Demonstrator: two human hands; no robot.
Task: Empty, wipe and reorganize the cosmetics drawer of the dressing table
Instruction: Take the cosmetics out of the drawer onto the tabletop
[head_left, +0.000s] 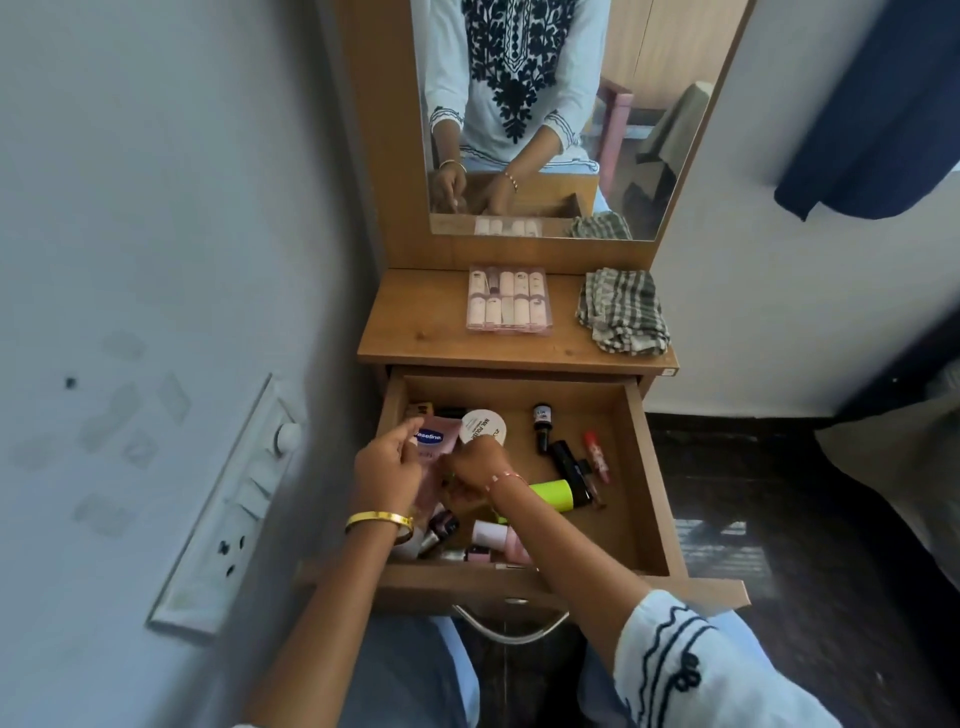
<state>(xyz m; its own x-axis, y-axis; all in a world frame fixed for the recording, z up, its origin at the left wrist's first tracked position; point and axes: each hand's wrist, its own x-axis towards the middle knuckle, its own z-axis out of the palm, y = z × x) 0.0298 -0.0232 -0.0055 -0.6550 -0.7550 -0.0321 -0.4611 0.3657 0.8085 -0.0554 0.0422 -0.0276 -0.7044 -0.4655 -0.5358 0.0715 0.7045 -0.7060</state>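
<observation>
Emptying drawer (647, 467): left hand (387, 467) grip clamped on pink Vaseline tube (434, 447); right hand (475, 465) fingers curled, possibly pinching small item, cannot tell. Checked cloth (623, 312) waits on tabletop (421, 322), frame centre, for wiping.

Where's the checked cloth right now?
The green-and-white checked cloth lies crumpled on the wooden tabletop, at its right end, beside the clear plastic case of small bottles.
</observation>
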